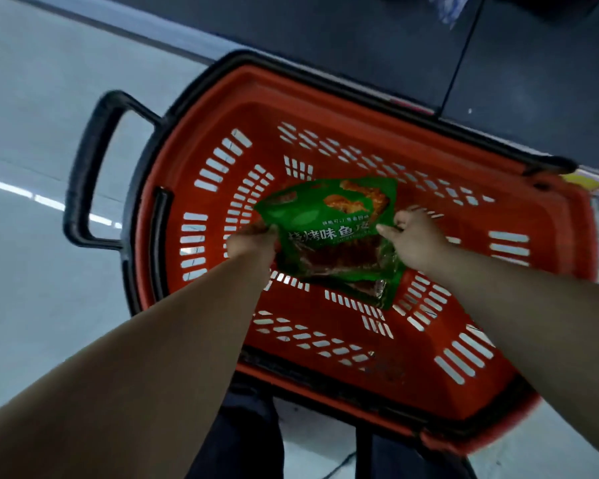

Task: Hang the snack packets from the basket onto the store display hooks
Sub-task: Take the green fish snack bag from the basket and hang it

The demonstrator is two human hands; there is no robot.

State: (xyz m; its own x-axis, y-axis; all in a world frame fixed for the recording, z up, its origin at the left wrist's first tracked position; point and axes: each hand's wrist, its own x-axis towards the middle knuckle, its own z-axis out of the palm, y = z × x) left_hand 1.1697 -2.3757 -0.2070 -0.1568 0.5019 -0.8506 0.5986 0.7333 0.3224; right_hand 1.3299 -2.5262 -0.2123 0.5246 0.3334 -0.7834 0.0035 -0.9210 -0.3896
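A red slotted shopping basket point(325, 108) sits on the floor below me. Inside it lies a green snack packet point(329, 233) with white characters and a clear window showing brown food. A second green packet point(377, 292) peeks out beneath its lower edge. My left hand point(249, 242) pinches the top packet's left edge. My right hand point(417, 238) grips its right edge. Both arms reach down into the basket. No display hooks are visible.
The basket's black pull handle point(87, 167) sticks out to the left over the pale grey floor point(32, 98). A dark shelf base point(377, 39) runs along the top. My dark trouser legs point(242, 437) stand just below the basket.
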